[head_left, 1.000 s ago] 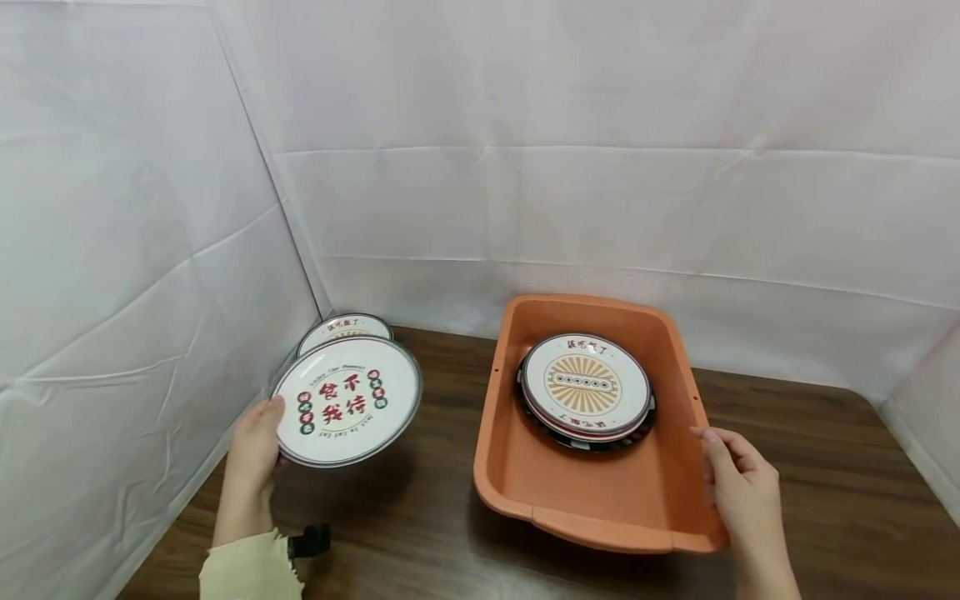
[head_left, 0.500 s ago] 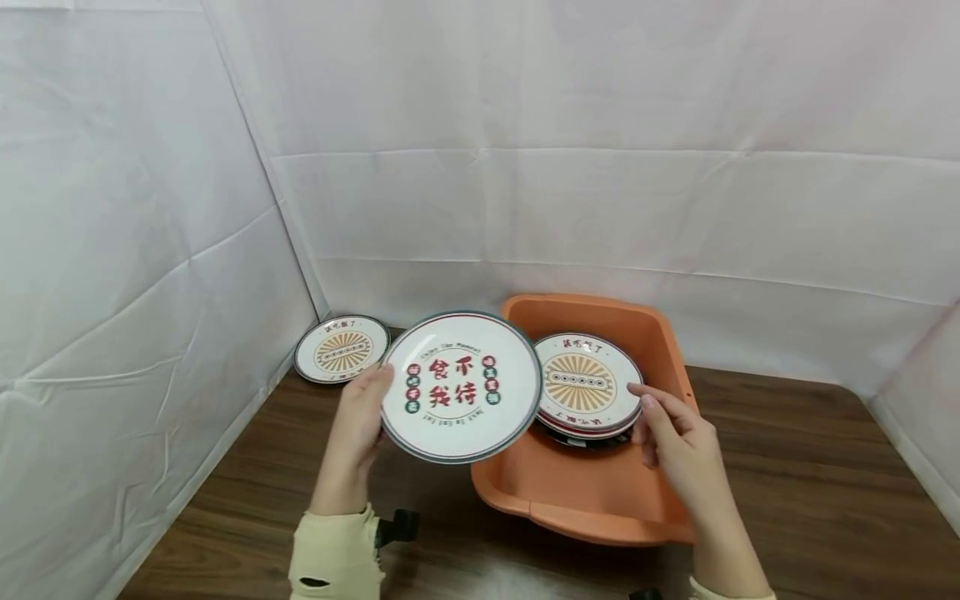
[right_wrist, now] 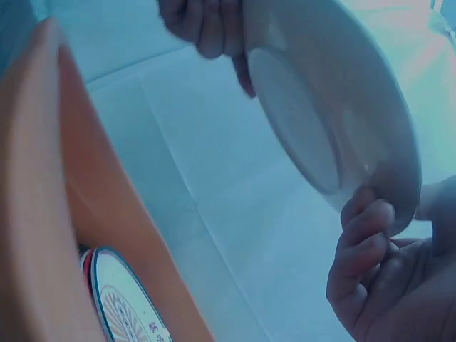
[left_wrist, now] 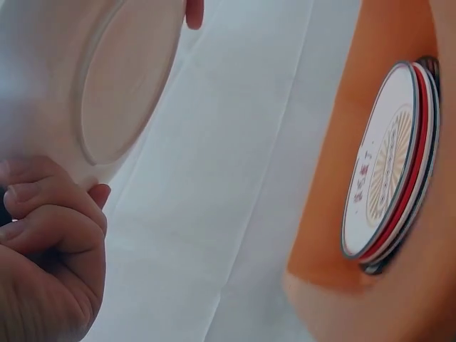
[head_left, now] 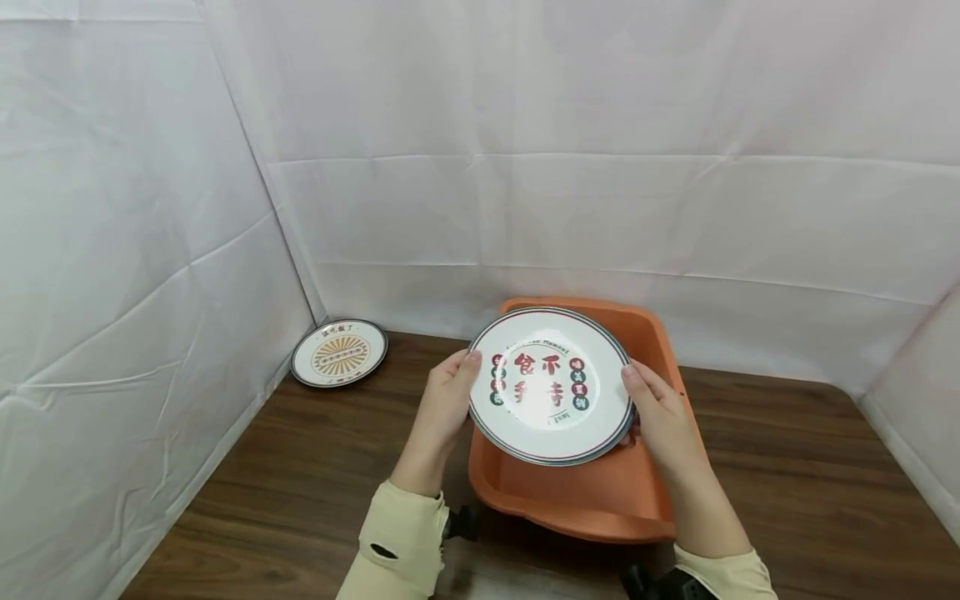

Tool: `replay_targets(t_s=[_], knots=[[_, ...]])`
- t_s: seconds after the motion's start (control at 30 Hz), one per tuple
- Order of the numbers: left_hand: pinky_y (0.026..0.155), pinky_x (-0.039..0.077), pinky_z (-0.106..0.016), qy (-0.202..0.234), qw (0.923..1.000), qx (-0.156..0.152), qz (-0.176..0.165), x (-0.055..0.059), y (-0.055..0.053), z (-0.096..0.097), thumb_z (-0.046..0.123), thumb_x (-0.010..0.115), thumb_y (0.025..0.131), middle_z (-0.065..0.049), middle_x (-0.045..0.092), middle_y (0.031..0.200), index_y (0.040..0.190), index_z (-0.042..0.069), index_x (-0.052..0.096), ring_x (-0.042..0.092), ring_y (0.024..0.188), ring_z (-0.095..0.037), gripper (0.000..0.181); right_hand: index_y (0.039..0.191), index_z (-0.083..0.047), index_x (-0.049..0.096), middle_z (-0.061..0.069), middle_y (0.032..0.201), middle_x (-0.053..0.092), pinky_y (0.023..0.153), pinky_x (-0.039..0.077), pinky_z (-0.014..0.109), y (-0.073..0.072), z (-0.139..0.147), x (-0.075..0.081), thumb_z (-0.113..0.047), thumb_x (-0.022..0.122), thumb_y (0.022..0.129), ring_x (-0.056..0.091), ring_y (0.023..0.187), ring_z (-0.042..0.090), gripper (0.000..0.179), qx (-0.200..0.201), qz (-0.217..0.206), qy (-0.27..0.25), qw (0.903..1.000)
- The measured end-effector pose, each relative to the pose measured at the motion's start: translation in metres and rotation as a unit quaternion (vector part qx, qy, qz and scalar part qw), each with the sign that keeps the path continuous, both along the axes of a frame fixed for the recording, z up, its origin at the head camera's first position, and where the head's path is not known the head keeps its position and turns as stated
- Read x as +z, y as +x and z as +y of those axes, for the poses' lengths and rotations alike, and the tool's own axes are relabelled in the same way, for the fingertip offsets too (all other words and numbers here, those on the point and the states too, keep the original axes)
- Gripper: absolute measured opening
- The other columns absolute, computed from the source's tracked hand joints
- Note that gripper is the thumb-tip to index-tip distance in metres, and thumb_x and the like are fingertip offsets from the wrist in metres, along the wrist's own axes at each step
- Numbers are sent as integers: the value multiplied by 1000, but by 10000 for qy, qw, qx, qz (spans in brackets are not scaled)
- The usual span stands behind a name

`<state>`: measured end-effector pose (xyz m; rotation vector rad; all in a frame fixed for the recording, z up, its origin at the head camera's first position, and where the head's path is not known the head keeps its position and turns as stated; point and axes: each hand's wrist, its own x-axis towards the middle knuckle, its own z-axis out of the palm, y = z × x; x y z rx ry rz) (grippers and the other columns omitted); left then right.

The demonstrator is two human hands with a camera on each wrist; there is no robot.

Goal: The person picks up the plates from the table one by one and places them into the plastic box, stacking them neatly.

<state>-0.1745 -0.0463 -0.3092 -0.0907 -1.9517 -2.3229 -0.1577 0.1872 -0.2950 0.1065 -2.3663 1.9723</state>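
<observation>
A white plate [head_left: 551, 433] with red characters and a dark rim is held between both hands above the orange tub [head_left: 577, 525]. My left hand [head_left: 445, 396] grips its left edge, thumb on top and fingers curled underneath. On the opposite edge, my right hand [head_left: 662, 412] pinches the rim the same way. Both wrist views show the plate's underside, with the plate [left_wrist: 128, 78] raised well over the tub. Inside the tub sits a stack of plates [left_wrist: 385, 164], the top one with a sunburst pattern; the held plate hides this stack in the head view.
Another sunburst plate [head_left: 339, 354] lies on the dark wooden table [head_left: 247, 500] at the back left corner. White cloth walls [head_left: 375, 208] close off the back and the sides.
The plate in my left hand has travelled right, from the table's left side to over the tub. My right hand has left the tub's rim and taken hold of the plate's right edge.
</observation>
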Motion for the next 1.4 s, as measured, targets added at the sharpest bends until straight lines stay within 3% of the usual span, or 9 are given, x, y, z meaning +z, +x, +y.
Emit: replay_targets(t_s=[0.13, 0.33, 0.6, 0.83, 0.9, 1.03, 1.13, 1.3, 1.4], knots=[[36, 32, -17, -119, 9999, -71, -25, 1, -6, 9, 25, 42, 100, -1, 58, 61, 108, -6, 59, 46, 41, -5, 36, 136, -1, 39, -4, 63, 51, 41, 39, 22, -6, 7, 0, -34, 38, 100, 41, 44, 9, 49, -12, -162, -212, 9996], [48, 43, -18, -266, 9996, 84, -77, 4, -24, 22, 26, 43, 99, -12, 63, 75, 109, -5, 61, 55, 56, -7, 37, 138, -3, 39, -8, 72, 56, 47, 40, 19, -20, 15, 2, -37, 40, 99, 46, 51, 5, 52, -242, -96, -249, 9994], [72, 50, -22, -112, 9986, 519, 73, 3, -58, 41, 24, 44, 99, -16, 66, 94, 112, -4, 62, 61, 82, -14, 36, 141, -2, 36, 12, 126, 51, 69, 47, 13, -50, 19, 3, -35, 42, 98, 55, 93, 2, 55, -609, 325, -547, 9961], [69, 48, -22, 84, 9958, 909, -48, -12, -89, 61, 23, 47, 98, -14, 62, 90, 105, -5, 61, 56, 77, -13, 31, 137, -1, 43, 3, 92, 62, 46, 42, 17, -77, 27, -12, -33, 45, 97, 50, 57, 1, 51, -1073, 309, -654, 9916], [70, 47, -23, 110, 9953, 960, -87, -19, -96, 65, 23, 47, 98, -11, 60, 91, 107, -2, 59, 56, 77, -12, 29, 135, -1, 46, 6, 102, 63, 47, 42, 15, -86, 29, -20, -33, 45, 97, 52, 61, 2, 49, -1290, 295, -489, 9900], [66, 47, -26, -66, 9932, 1153, -138, -38, -104, 71, 24, 46, 98, -10, 59, 88, 108, 2, 57, 56, 73, -13, 27, 131, 0, 50, 14, 129, 52, 75, 47, 18, -100, 32, -39, -31, 44, 98, 55, 98, 10, 46, -1563, 251, 170, 9872], [61, 45, -27, -366, 9912, 1247, -246, -47, -108, 73, 28, 44, 99, -10, 57, 85, 109, 5, 56, 52, 67, -14, 27, 130, 1, 51, 20, 124, 54, 90, 43, 30, -110, 35, -52, -29, 43, 99, 50, 110, 21, 45, -1682, 284, 762, 9824], [56, 39, -27, -899, 9874, 1223, -455, -54, -114, 79, 36, 41, 99, -6, 52, 84, 111, 10, 51, 45, 64, -14, 30, 130, 1, 51, 22, 120, 56, 88, 42, 40, -123, 41, -63, -31, 41, 99, 52, 106, 29, 46, -1872, 330, 1147, 9750], [53, 38, -28, -1515, 9774, 1364, -555, -58, -114, 83, 38, 39, 99, -4, 53, 79, 111, 12, 51, 46, 60, -15, 31, 130, -2, 51, 21, 118, 57, 85, 44, 41, -129, 44, -69, -36, 39, 99, 54, 103, 29, 48, -1903, 219, 1536, 9694]])
